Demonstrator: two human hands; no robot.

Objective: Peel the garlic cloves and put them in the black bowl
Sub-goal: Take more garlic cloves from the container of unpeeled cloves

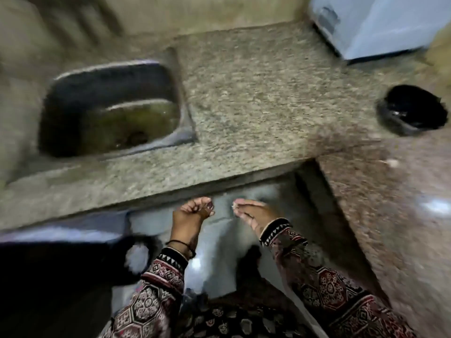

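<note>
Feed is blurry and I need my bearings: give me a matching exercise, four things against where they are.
Things:
1. sink
2. black bowl
3. pale blue box
4. right hand

Places:
A. far right on the counter
B. below the counter's front edge, pinching a pale bit
C. sunk into the counter, left
D. back right corner

Pairs: 1-C, 2-A, 3-D, 4-B
</note>
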